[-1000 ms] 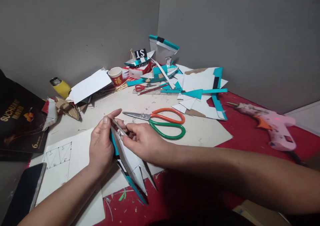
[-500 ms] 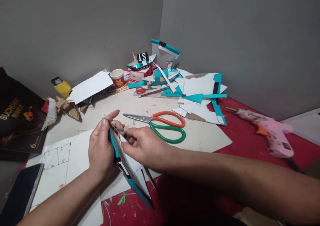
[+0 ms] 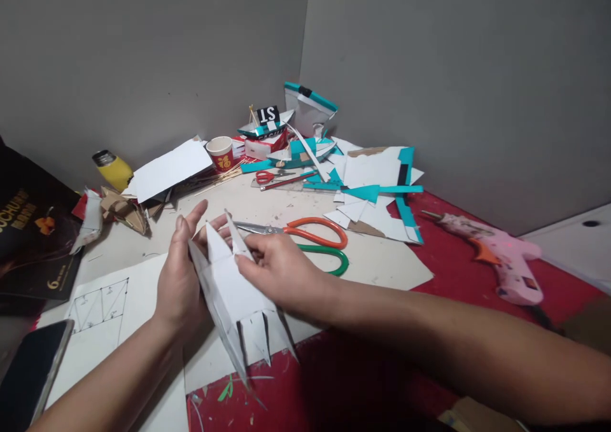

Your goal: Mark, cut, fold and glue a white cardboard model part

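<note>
Both my hands hold a folded white card piece [image 3: 233, 298] with pointed flaps and slits cut into its lower edge. My left hand [image 3: 179, 279] supports it from behind on the left, thumb and fingers spread along its edge. My right hand [image 3: 277, 270] pinches its upper right flap between thumb and fingers. The piece is tilted so its white face points at me. Large scissors [image 3: 310, 235] with orange and green handles lie just behind my right hand.
A pink glue gun [image 3: 496, 257] lies on the red cloth at right. Teal and white card scraps [image 3: 377, 190], small red scissors [image 3: 267, 177], a paper cup [image 3: 221, 152] and a yellow bottle [image 3: 112, 168] crowd the back. A drawn sheet [image 3: 100, 305] and a phone [image 3: 28, 371] lie left.
The card piece has been turned from edge-on, teal side showing, to its white face open toward me. My left fingers have spread wider behind it.
</note>
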Motion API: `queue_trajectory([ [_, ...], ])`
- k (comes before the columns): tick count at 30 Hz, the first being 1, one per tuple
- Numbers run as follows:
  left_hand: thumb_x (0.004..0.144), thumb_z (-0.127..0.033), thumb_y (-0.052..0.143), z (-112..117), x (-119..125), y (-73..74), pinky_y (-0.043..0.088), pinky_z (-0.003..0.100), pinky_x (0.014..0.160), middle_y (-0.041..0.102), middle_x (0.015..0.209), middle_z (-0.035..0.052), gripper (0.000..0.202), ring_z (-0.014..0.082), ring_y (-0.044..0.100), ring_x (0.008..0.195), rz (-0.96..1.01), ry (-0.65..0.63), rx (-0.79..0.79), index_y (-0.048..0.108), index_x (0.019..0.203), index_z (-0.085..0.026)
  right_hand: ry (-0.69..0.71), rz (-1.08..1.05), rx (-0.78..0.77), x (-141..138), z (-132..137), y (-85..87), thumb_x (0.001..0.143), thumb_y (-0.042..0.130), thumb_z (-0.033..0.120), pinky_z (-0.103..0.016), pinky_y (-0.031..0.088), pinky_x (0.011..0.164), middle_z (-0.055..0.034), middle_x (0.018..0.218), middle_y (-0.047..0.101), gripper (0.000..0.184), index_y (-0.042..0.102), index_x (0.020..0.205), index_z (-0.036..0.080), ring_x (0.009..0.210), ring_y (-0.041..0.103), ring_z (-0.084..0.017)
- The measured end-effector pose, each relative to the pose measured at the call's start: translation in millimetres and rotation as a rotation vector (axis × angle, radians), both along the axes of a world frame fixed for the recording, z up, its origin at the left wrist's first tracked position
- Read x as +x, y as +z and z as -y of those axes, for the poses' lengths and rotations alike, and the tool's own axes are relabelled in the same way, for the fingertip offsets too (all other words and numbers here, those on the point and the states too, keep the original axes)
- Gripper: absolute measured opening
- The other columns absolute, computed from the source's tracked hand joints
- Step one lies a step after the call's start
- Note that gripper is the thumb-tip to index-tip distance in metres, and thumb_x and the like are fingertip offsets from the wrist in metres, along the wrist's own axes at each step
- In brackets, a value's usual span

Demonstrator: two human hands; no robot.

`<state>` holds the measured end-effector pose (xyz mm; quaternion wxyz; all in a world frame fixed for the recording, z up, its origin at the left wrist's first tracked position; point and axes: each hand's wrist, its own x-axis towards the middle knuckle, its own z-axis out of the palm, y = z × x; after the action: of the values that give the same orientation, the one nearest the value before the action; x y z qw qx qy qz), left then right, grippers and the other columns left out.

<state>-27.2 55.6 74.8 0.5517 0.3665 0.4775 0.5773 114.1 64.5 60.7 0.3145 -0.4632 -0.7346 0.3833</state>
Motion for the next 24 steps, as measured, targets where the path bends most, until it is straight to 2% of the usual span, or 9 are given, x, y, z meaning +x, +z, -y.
queue_trajectory([
  [1, 0.087, -0.061, 0.051, -2, -2, 1.1, 0.055, 0.036, 0.078, 0.070, 0.107, 0.0082, 0.059, 0.0227, 0.069, 0.088, 0.027, -0.019, -0.022, 0.050, 0.135, -0.026, -0.041, -0.013, 0.000, 3, -4, -0.3, 0.084, 0.052, 0.018, -0.024, 0.032, 0.054, -0.0006, 0.067, 0.061, 0.016, 0.063, 0.074, 0.015, 0.061, 0.051, -0.013],
  [3, 0.082, -0.051, 0.065, -4, -5, 0.5, 0.055, 0.035, 0.076, 0.073, 0.102, 0.0074, 0.056, 0.0226, 0.070, 0.083, -0.017, -0.116, -0.057, 0.055, 0.130, -0.024, -0.108, -0.026, 0.006, 8, -10, -0.3, 0.083, 0.052, 0.018, -0.023, 0.030, 0.053, 0.0015, 0.061, 0.055, 0.018, 0.058, 0.067, 0.015, 0.059, 0.048, -0.012],
  [5, 0.076, -0.040, 0.075, -4, -7, -3.2, 0.054, 0.033, 0.071, 0.075, 0.090, 0.0071, 0.045, 0.0221, 0.070, 0.074, -0.144, -0.236, -0.085, 0.066, 0.115, -0.019, -0.131, -0.025, 0.029, 13, -13, 0.7, 0.083, 0.051, 0.019, -0.023, 0.028, 0.052, 0.0036, 0.057, 0.048, 0.020, 0.053, 0.063, 0.017, 0.056, 0.044, -0.011],
  [7, 0.073, -0.034, 0.077, -2, -6, -8.0, 0.053, 0.032, 0.064, 0.075, 0.078, 0.0077, 0.031, 0.0221, 0.068, 0.066, -0.248, -0.289, -0.106, 0.073, 0.097, -0.014, -0.127, 0.027, 0.068, 17, -13, 2.8, 0.082, 0.052, 0.020, -0.024, 0.026, 0.051, 0.0049, 0.054, 0.043, 0.023, 0.047, 0.059, 0.018, 0.054, 0.040, -0.010],
  [10, 0.073, -0.028, 0.074, 1, -4, -13.4, 0.051, 0.031, 0.058, 0.073, 0.070, 0.0077, 0.019, 0.0223, 0.066, 0.063, -0.295, -0.272, -0.097, 0.076, 0.084, -0.014, -0.104, 0.195, 0.117, 20, -12, 5.9, 0.080, 0.053, 0.019, -0.024, 0.023, 0.050, 0.0045, 0.053, 0.043, 0.025, 0.043, 0.057, 0.019, 0.052, 0.038, -0.010],
  [17, 0.069, -0.015, 0.067, 2, 1, -23.8, 0.043, 0.027, 0.047, 0.070, 0.060, 0.0045, 0.008, 0.0178, 0.057, 0.051, -0.391, -0.190, -0.082, 0.075, 0.067, -0.017, -0.069, 0.553, 0.185, 7, -8, -0.1, 0.086, 0.051, 0.022, -0.028, 0.027, 0.052, -0.0072, 0.065, 0.063, 0.017, 0.064, 0.078, 0.014, 0.057, 0.050, -0.017],
  [19, 0.069, -0.014, 0.066, 0, 0, -25.7, 0.042, 0.027, 0.046, 0.069, 0.058, 0.0040, 0.009, 0.0175, 0.057, 0.050, -0.392, -0.188, -0.083, 0.074, 0.066, -0.017, -0.061, 0.563, 0.184, 6, -8, -1.0, 0.086, 0.050, 0.022, -0.028, 0.029, 0.053, -0.0082, 0.067, 0.065, 0.017, 0.064, 0.080, 0.014, 0.058, 0.052, -0.018],
  [21, 0.071, -0.016, 0.065, -1, -1, -25.7, 0.046, 0.028, 0.050, 0.070, 0.061, 0.0047, 0.011, 0.0189, 0.060, 0.053, -0.369, -0.200, -0.079, 0.076, 0.071, -0.017, -0.049, 0.502, 0.160, 9, -9, -0.6, 0.086, 0.050, 0.022, -0.027, 0.030, 0.052, -0.0048, 0.065, 0.063, 0.017, 0.061, 0.074, 0.016, 0.057, 0.051, -0.015],
  [24, 0.071, -0.018, 0.064, -3, -4, -24.0, 0.050, 0.032, 0.056, 0.072, 0.065, 0.0064, 0.016, 0.0216, 0.064, 0.060, -0.340, -0.208, -0.069, 0.077, 0.079, -0.016, -0.035, 0.359, 0.112, 16, -12, 0.3, 0.082, 0.052, 0.021, -0.023, 0.029, 0.050, 0.0023, 0.057, 0.052, 0.022, 0.047, 0.061, 0.019, 0.052, 0.043, -0.011],
])
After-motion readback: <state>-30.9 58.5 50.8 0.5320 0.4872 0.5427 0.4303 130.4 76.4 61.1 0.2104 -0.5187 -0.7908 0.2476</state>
